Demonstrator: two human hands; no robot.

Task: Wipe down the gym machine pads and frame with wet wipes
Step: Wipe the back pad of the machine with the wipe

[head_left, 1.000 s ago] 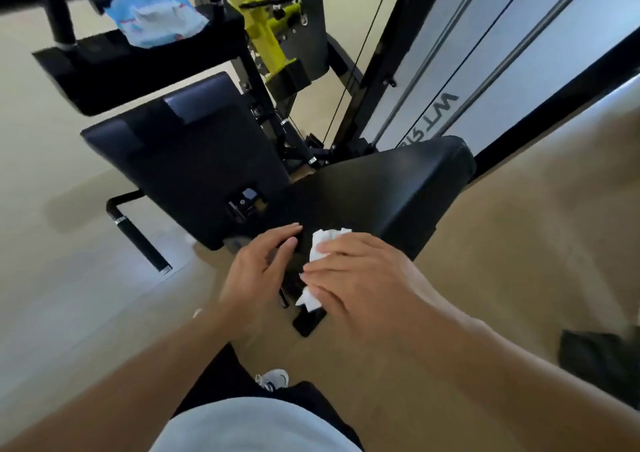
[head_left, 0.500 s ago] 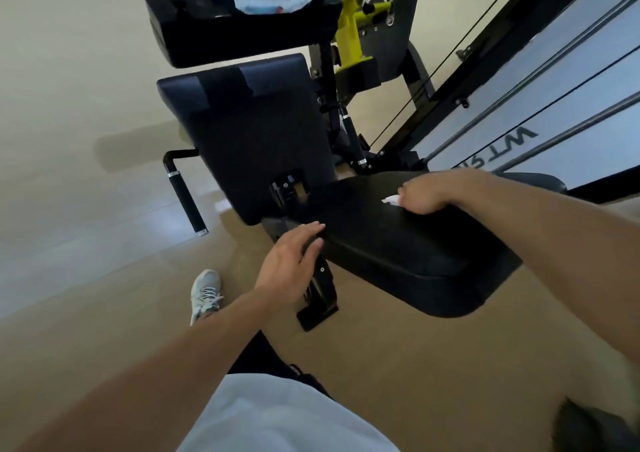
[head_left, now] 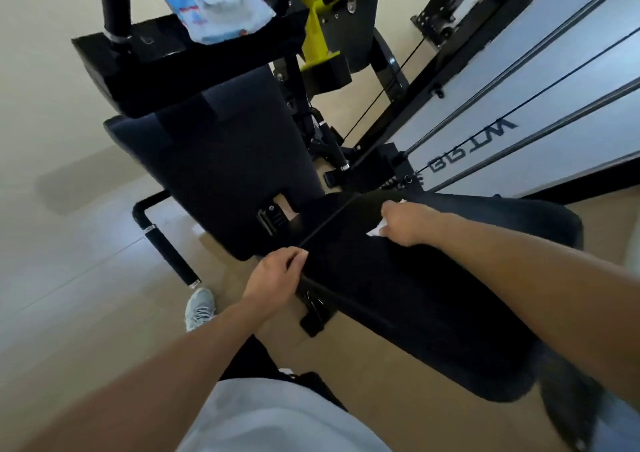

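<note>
so the right hand [head_left: 405, 224] is pinching the wet wipe [head_left: 374, 232] at the far edge of the seat pad [head_left: 433, 313], left hand [head_left: 277, 273] curled on its near corner, and the pad's length runs back rightward.

I'm in a gym: beyond the black seat pad [head_left: 398, 306] rise a weight machine's back pad [head_left: 225, 160], cables [head_left: 381, 94] and guide rods [head_left: 519, 69].

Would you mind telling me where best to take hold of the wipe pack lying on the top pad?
Probably pinch the wipe pack by its near edge, coming from above and in front: it lies flat on the top pad, and black posts flank both sides.
</note>
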